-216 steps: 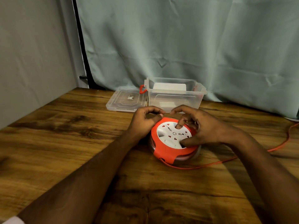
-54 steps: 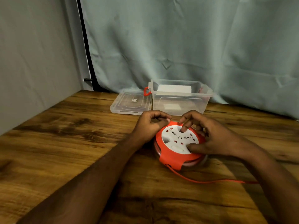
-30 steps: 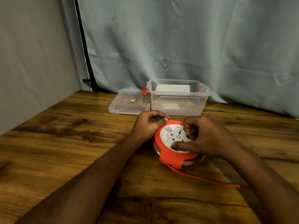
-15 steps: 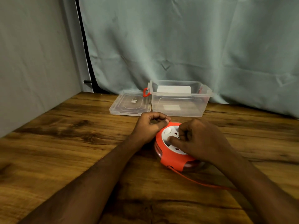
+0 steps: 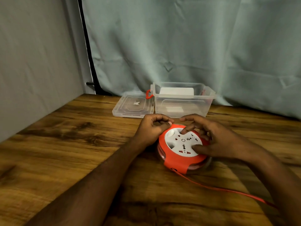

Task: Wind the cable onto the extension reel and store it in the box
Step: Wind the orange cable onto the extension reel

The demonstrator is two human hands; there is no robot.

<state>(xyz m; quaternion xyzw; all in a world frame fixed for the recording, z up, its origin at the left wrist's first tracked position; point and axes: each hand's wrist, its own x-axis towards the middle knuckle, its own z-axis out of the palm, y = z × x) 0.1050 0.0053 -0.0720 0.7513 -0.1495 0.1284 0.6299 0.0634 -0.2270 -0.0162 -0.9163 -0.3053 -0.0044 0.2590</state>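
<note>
The round orange extension reel (image 5: 179, 160) with a white socket face lies flat on the wooden table (image 5: 81, 144). My left hand (image 5: 153, 129) grips the reel's left rim, fingers curled. My right hand (image 5: 216, 139) rests on the white face, a fingertip in a recess at the top and the thumb pressed on the lower right of the face. The orange cable (image 5: 219, 190) leaves the reel's front and runs right under my right forearm. Behind the reel stands the clear plastic box (image 5: 182, 101), open-topped.
The box's clear lid (image 5: 132, 106) lies flat to the left of the box, beside an orange latch (image 5: 148, 94). A grey-green curtain hangs behind the table and a grey wall runs along the left edge.
My right hand has turned on the reel face, going from a curled fist over the face to spread fingers at the top. The loose cable on the table has grown shorter. My left hand has stayed put.
</note>
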